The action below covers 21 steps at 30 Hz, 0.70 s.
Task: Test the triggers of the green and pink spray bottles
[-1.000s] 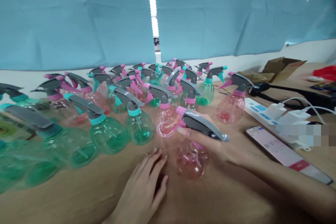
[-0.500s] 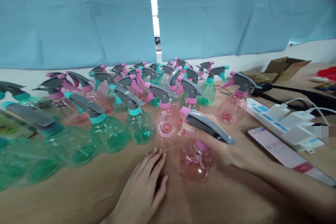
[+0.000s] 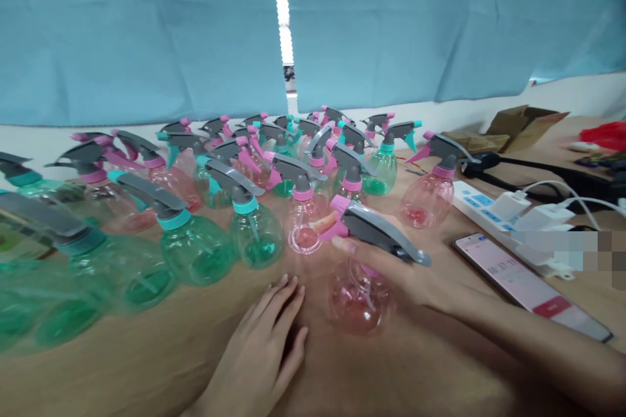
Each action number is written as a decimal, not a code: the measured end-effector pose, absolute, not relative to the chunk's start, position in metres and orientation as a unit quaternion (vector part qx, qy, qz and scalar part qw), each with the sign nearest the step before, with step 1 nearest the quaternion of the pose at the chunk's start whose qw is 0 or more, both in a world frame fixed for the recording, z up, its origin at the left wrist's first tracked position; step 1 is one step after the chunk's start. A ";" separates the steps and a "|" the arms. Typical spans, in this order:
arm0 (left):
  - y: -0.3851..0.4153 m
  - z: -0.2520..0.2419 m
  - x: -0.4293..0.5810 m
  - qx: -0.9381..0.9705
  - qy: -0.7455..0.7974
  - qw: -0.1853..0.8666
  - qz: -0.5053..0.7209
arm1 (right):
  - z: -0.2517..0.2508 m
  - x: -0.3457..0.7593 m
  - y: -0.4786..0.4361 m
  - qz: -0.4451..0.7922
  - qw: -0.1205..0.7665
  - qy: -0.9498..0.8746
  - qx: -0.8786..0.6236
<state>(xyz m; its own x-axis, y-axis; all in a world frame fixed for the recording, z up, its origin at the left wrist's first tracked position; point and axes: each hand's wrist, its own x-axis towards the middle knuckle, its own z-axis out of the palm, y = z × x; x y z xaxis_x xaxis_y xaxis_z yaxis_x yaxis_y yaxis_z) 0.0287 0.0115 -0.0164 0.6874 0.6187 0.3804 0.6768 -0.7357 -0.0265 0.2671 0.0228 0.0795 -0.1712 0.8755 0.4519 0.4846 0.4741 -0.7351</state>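
My right hand (image 3: 391, 270) is wrapped round the neck of a pink spray bottle (image 3: 359, 293) with a grey trigger head (image 3: 381, 234); the bottle stands on the wooden table (image 3: 147, 352) in front of me. My left hand (image 3: 259, 352) lies flat on the table just left of that bottle, fingers stretched out and holding nothing. Behind them stand several pink and green spray bottles, the nearest being a pink one (image 3: 303, 218) and a green one (image 3: 254, 225).
A phone (image 3: 523, 283) lies to the right of my right arm, with a white power strip (image 3: 493, 215) and cables behind it. A cardboard box (image 3: 523, 120) sits at the far right. Blue curtains (image 3: 147, 32) hang behind the table.
The pink bottle in my right hand has shifted slightly; its trigger head tilted a little. My left hand stays flat on the table.
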 end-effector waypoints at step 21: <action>0.010 -0.012 0.030 -0.915 -0.366 0.050 -0.163 | 0.071 0.268 0.027 0.308 0.451 -0.713 -0.439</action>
<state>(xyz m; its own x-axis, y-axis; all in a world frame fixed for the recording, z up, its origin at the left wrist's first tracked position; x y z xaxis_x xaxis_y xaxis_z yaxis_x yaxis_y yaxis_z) 0.0300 0.0095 -0.0124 0.6787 0.6535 0.3351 0.6862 -0.7269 0.0278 0.2683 0.0274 0.0706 -0.2075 0.9041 0.3735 0.3489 0.4251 -0.8352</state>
